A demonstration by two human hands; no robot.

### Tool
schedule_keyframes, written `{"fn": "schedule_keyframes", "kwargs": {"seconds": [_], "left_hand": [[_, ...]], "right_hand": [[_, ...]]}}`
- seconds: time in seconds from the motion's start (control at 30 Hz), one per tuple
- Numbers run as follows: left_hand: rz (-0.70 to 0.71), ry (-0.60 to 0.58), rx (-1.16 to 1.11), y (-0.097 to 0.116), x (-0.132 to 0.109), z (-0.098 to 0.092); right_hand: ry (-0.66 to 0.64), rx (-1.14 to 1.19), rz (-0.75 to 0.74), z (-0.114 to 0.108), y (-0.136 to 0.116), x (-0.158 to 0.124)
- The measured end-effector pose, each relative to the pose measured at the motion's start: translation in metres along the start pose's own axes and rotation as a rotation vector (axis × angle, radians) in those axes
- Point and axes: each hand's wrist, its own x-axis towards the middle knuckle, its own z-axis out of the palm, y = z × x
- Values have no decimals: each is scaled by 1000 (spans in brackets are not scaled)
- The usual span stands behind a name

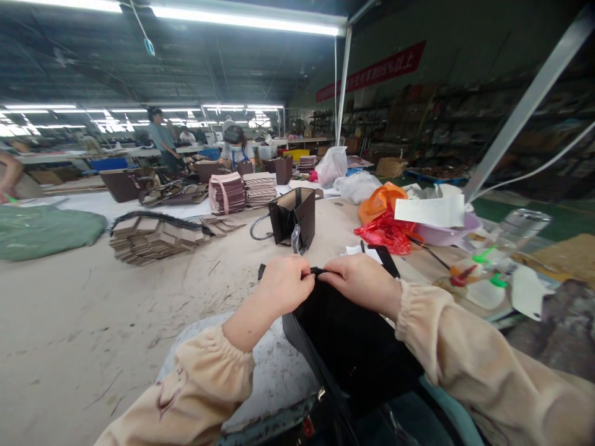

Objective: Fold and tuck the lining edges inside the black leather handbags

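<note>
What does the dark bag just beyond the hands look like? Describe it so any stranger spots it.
On the big pale-brown table, look straight past the left hand and right hand. There stands an open-topped dark bag, curved grey handles drooping from it, tan along its inside. Unlike the dark bags farther back, it stands nearest the hands.

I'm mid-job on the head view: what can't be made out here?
All in the head view:
- Gripped edge of the black piece: partly hidden by the fingers of the left hand and right hand.
- Black piece's surface detail: lost in darkness.
- Dark flat object: partly behind the right hand.
- Co-worker's arm: cut off by the left edge.
- Banner: left-hand lettering blurred.
</note>
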Motion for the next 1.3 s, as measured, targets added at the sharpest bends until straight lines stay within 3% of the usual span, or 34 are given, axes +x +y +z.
{"fn": "schedule_keyframes", "kwargs": {"seconds": [0.33,0.63,0.87,1.17,1.3], "left_hand": [[-76,-27,-285,-8,-13,-3],[-182,-253,-250,-9,-30,-21],[-75,-341,-293,-21,-28,-36],[-169,-95,-116,-9,-49,-30],[-112,-25,14,0,-54,-31]], "right_hand": [[56,-131,28,2,-3,0],[29,-119,71,0,-6,2],[-97,-68,82,-12,-12,-5],[-12,-53,144,-5,-17,-18],[16,-26,163,-3,-13,-20]]}}
